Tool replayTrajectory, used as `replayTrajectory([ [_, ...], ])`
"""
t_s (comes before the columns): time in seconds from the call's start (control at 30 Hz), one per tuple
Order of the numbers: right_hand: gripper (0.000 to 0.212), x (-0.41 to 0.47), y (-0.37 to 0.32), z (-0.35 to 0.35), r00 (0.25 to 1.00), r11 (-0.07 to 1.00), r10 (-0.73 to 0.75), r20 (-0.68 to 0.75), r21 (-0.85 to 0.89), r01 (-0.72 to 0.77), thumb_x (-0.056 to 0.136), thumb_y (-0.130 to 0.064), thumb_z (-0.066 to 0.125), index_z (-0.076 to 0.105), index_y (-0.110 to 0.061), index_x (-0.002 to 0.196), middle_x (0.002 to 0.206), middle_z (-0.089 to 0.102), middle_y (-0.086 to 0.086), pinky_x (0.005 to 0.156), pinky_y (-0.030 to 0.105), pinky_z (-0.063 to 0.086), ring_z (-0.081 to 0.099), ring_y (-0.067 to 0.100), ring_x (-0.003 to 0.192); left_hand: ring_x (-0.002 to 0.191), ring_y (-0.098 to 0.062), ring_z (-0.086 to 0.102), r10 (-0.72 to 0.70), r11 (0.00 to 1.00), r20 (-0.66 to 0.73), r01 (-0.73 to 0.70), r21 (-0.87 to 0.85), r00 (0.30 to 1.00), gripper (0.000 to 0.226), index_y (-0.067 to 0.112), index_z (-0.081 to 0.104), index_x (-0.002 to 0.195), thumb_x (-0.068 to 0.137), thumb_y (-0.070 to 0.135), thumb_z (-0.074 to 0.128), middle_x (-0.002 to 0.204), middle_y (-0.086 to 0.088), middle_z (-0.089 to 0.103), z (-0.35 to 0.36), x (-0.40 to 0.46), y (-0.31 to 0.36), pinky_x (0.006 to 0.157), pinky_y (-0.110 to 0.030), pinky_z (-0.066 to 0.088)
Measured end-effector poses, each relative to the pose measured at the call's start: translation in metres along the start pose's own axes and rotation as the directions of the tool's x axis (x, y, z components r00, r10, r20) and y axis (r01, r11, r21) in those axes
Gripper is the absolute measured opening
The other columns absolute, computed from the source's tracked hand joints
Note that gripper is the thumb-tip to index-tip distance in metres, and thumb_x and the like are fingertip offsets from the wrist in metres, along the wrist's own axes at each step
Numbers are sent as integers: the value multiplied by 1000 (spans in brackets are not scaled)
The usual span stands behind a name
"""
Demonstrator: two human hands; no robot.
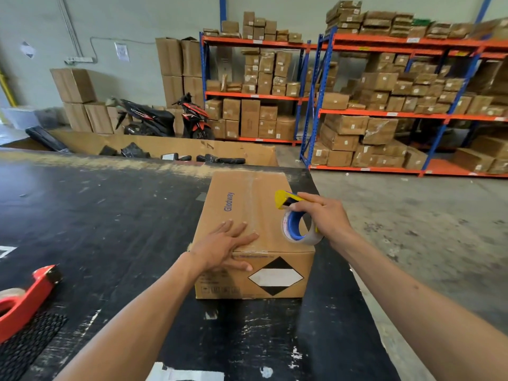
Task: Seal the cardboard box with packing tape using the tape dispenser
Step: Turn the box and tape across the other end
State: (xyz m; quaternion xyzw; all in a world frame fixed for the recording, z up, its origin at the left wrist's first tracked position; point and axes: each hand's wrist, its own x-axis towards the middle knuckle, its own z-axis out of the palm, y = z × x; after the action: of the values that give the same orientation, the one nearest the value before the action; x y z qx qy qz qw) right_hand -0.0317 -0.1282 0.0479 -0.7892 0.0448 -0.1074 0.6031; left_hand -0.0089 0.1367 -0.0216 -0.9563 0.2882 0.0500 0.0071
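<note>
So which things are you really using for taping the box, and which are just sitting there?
For the job:
- cardboard box, clear tape along its top seam
- yellow tape dispenser, gripped in the right hand
- left hand, pressing flat on the box top

Just lying about:
- red tape dispenser at the table's left edge
- motorbikes
- shelves of boxes

One cardboard box [248,215] sits on the table [110,215], with two hands [222,247] on or over it. There are two tape dispensers: a yellow one [295,215] and a red one [24,295]. Behind stand two motorbikes [148,118], and the shelved cartons [379,81] look too many to count.
</note>
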Motion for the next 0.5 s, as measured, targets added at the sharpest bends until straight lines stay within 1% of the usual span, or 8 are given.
replayTrajectory([
  [0.13,41,-10,-4,-4,999,999,-25,19,-23,26,73,-33,83,76,-32,113,103,72,-14,75,21,42,58,2,98,152,-31,-4,13,1000,0,-13,-7,1000,96,53,-1,151,68,89,29,167,2,-2,0,-1,-4,120,-39,-6],
  [0.23,39,-17,-6,-5,998,998,-44,43,-48,46,74,-33,82,75,-34,113,100,70,-16,75,20,42,58,3,99,153,-30,-4,2,1000,-13,-2,7,1000,92,52,-2,152,74,85,34,167,3,-3,1,0,-6,120,-40,-7],
  [0.33,39,-27,-10,-5,990,992,-93,105,-75,101,74,-36,83,75,-38,113,104,73,-15,78,20,45,62,8,105,153,-27,-4,11,1000,-62,-10,19,998,91,46,-3,155,81,82,37,167,1,-3,3,-4,-4,120,-43,-10],
  [0.37,41,-31,-10,-7,984,985,-127,126,-100,140,74,-38,83,74,-39,114,106,73,-14,79,21,48,63,9,105,153,-23,-2,0,998,-95,-5,-57,995,91,42,0,156,84,80,39,167,1,0,1,-7,-1,121,-41,-10],
  [0.4,43,-35,-10,-11,975,972,-170,142,-141,190,74,-41,83,73,-42,115,109,73,-12,79,23,51,64,9,103,152,-18,4,-43,974,-147,9,-225,988,89,37,7,157,86,76,43,166,4,6,-4,-10,3,122,-39,-6],
  [0.43,45,-40,-11,-16,962,948,-225,152,-196,253,73,-45,83,71,-45,117,110,71,-11,79,28,54,64,9,101,150,-16,15,-137,880,-194,30,-473,971,84,32,18,157,89,71,47,163,7,16,-11,-14,10,122,-38,3],
  [0.47,47,-45,-12,-22,940,910,-302,158,-246,334,74,-48,82,69,-47,119,110,70,-9,79,33,56,64,11,98,144,-14,29,-256,683,-201,30,-730,945,77,28,30,154,90,67,49,158,8,28,-20,-18,18,120,-38,16],
  [0.5,48,-49,-14,-27,898,855,-408,163,-278,439,75,-50,80,67,-48,122,107,69,-5,77,38,55,63,13,94,137,-16,43,-345,417,-163,-5,-909,924,71,24,42,149,91,65,48,153,3,41,-31,-22,25,117,-38,27],
])
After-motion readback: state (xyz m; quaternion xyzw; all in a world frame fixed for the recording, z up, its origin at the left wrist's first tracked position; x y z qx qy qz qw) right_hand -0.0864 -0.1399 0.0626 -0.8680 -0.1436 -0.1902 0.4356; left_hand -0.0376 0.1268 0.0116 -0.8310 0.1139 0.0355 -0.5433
